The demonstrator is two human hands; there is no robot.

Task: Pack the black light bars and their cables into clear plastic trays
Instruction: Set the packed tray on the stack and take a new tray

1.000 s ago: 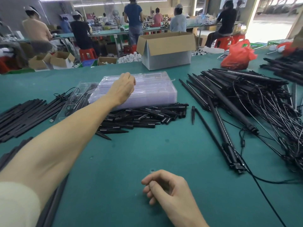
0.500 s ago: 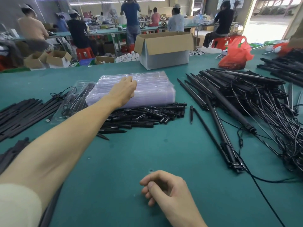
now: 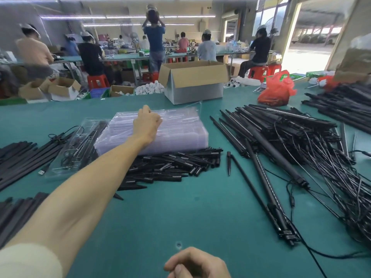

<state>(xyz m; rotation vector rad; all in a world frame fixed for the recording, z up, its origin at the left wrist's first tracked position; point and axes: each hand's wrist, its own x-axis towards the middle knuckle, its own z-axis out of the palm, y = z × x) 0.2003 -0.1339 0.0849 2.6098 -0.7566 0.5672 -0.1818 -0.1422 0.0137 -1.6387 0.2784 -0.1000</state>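
A stack of clear plastic trays point(image 3: 180, 135) lies mid-table. My left hand point(image 3: 147, 123) reaches out over it, and its curled fingers grip the top tray, whose far right corner is tipped up. My right hand point(image 3: 196, 263) rests on the green table point(image 3: 180, 213) at the near edge, loosely curled and holding nothing. A heap of black light bars point(image 3: 281, 127) with tangled cables point(image 3: 331, 167) covers the right side. Two bars point(image 3: 261, 169) lie apart from the heap, nearer me. A filled tray point(image 3: 76, 149) sits left of the stack.
Short black stakes point(image 3: 172, 165) are piled in front of the stack. More black bars point(image 3: 18, 157) lie at the far left. An open cardboard box point(image 3: 194, 85) and a red bag point(image 3: 277, 91) stand at the back. People work at benches behind.
My left hand has slid right along the stack's top and closed on the top tray, lifting its far corner. The right hand has stayed put.
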